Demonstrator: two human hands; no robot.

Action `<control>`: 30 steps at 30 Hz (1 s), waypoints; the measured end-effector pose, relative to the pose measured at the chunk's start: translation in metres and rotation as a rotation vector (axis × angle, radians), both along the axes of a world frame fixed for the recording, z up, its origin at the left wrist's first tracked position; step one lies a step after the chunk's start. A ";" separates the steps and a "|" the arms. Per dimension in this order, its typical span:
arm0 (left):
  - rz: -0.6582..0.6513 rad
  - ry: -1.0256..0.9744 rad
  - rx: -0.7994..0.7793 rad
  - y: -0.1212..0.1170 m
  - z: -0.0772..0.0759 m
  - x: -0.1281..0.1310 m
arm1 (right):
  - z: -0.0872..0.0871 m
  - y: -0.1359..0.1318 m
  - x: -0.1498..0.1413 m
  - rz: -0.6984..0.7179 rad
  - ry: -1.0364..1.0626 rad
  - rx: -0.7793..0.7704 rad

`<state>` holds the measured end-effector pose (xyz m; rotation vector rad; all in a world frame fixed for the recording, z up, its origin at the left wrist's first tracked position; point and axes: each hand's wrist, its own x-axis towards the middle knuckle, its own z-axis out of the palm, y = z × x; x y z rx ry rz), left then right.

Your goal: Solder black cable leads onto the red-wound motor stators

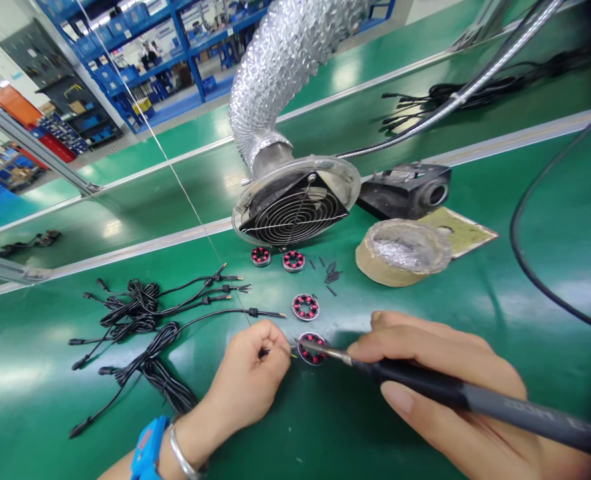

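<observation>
My right hand (440, 373) grips a soldering iron (415, 383) with a black and grey handle. Its metal tip lies over the left side of a round part with red and black segments (315, 353); whether it touches cannot be made out. My left hand (258, 367) is closed in a pinch on a thin cable, whose yellowish wire end (293, 353) points at that same round part. Just beyond it sits another such round part (305, 307). Two more, one on the left (260, 256) and one on the right (293, 261), stand by the fan.
Bundled black cables (140, 313) with stripped ends lie on the left. Behind the round parts, a fume extractor fan (295, 213) hangs from a foil duct (285, 60). Small black tubes (332, 273), a tub of metal shavings (400, 257) and a black iron stand (405, 190) are nearby.
</observation>
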<state>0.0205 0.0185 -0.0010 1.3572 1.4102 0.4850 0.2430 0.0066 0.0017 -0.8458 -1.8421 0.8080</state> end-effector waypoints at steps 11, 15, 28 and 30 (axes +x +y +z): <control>-0.151 -0.108 -0.072 -0.001 0.000 -0.010 | -0.028 0.016 -0.037 0.019 -0.055 0.227; -0.262 0.012 -0.011 -0.002 0.011 -0.011 | -0.027 0.016 -0.042 -0.001 -0.059 0.345; -0.174 -0.100 -0.080 -0.008 -0.003 -0.011 | -0.031 0.010 -0.046 -0.005 0.005 0.219; -0.133 -0.187 -0.153 -0.008 -0.018 -0.013 | -0.031 0.009 -0.047 -0.043 0.019 0.249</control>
